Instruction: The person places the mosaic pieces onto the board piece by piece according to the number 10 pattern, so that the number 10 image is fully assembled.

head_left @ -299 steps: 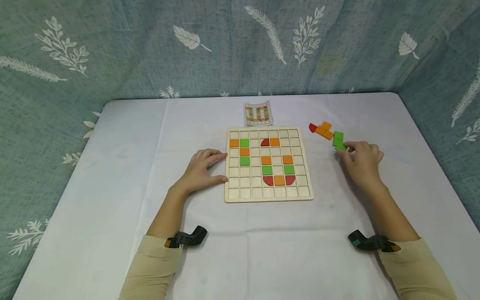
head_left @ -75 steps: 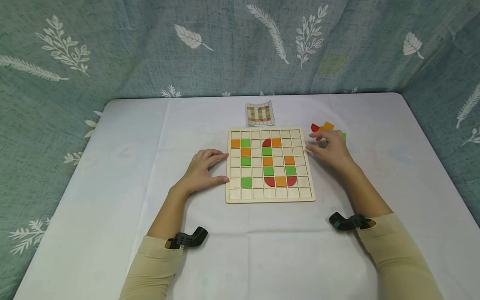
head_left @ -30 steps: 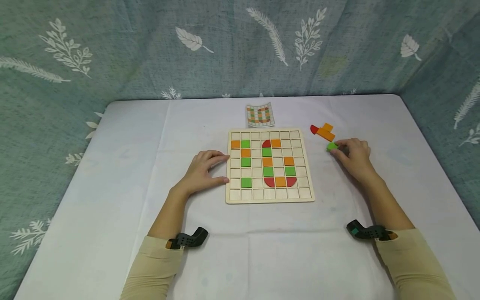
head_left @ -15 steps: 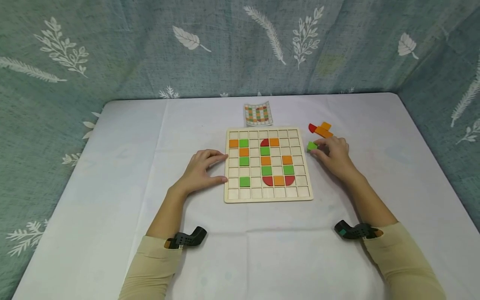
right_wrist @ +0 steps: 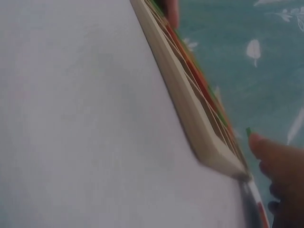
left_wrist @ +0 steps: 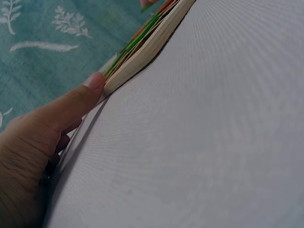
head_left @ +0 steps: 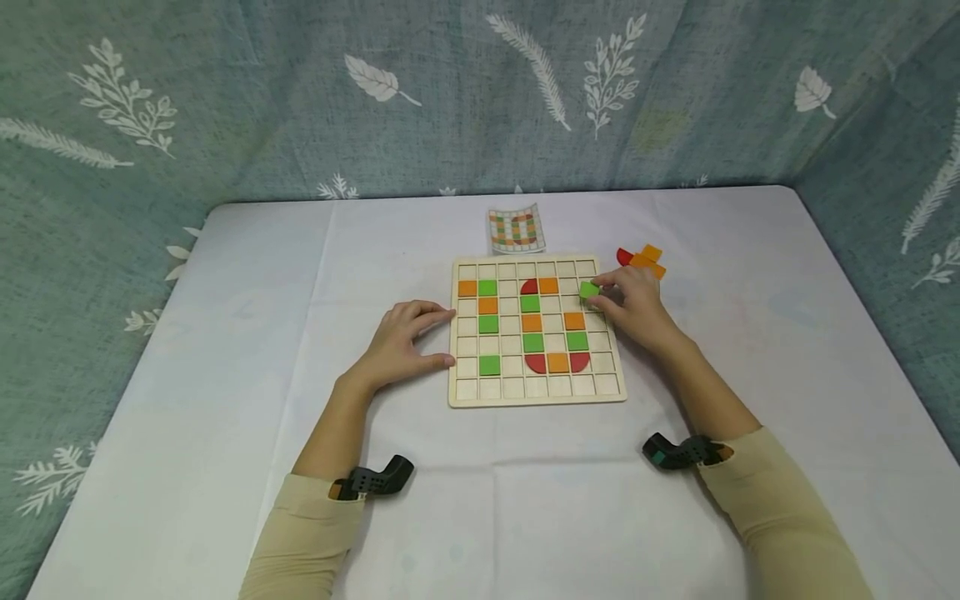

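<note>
A pale wooden grid board (head_left: 512,387) lies mid-table with green, orange and red tiles set in some of its squares. My left hand (head_left: 405,340) rests on the cloth at the board's left edge, thumb and fingertips touching its side. In the left wrist view the thumb (left_wrist: 78,102) presses at the board's corner. Over the board's upper right squares, my right hand (head_left: 637,310) pinches a green square tile (head_left: 588,290) between thumb and fingers. The right wrist view shows a sliver of that green tile (right_wrist: 248,132) at the fingertips, above the board's rim.
Beyond the board lies a curled pattern card (head_left: 517,229) printed with a coloured grid. Right of the board's top corner, several loose orange tiles (head_left: 647,263) and a red rounded tile (head_left: 624,257) lie close behind my right hand. A leaf-print curtain (head_left: 450,100) hangs behind the table.
Two green tiles joined the board, and my right hand then picked up another from the right. It has carried that tile left over the board. The left hand stays put.
</note>
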A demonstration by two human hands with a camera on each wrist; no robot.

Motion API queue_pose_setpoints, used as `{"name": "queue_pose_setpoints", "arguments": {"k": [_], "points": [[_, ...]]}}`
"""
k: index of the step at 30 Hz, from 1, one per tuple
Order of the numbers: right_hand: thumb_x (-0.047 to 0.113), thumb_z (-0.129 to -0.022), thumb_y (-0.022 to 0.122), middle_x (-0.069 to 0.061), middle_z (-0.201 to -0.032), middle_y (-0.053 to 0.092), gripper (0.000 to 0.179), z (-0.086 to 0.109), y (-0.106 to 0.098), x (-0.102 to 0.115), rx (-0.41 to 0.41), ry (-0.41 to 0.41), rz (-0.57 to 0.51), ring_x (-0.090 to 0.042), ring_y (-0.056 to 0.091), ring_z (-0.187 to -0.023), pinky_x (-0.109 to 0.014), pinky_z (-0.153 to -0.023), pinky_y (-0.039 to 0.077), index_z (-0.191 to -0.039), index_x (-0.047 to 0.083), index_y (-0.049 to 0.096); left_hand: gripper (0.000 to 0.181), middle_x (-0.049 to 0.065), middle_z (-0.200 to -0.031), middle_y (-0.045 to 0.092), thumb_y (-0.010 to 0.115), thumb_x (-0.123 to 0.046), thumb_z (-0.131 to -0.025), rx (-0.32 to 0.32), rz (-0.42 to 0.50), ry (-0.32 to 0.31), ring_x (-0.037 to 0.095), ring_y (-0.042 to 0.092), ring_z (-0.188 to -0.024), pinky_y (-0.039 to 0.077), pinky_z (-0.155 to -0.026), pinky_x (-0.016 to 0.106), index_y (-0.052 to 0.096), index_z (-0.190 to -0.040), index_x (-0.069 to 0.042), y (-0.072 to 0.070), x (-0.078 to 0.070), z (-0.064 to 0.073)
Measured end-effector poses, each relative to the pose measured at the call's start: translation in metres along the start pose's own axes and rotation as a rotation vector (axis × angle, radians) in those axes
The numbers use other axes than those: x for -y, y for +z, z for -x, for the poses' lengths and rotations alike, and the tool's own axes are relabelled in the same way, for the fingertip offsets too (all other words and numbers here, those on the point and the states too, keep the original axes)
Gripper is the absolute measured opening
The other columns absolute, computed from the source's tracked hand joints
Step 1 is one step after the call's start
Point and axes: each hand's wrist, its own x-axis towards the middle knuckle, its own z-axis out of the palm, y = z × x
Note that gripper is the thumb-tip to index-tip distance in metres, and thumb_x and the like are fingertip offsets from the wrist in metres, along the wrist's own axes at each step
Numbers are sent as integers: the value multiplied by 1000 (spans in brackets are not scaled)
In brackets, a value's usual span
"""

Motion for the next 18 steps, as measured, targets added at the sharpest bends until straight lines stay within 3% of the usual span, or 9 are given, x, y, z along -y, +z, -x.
{"name": "queue_pose_setpoints", "arguments": {"k": [7,18], "points": [[19,-83,73,-15,-100,60,31,-8,10,8,51,-97,-6,-28,41,-95,-46,-87,24,-108,1,65,70,5,-129,49,78,-43,-74,1,4,-1,26,39,-118,28,-98,46,55,-134,-18,1,0,1],[21,-84,73,-13,-104,60,28,-8,7,4,112,-41,-43,-29,39,-96,-48,-85,22,-108,7,71,71,5,-128,50,77,-47,-73,-8,0,6,25,39,-118,28,-98,45,55,-134,-18,1,1,1]]}}
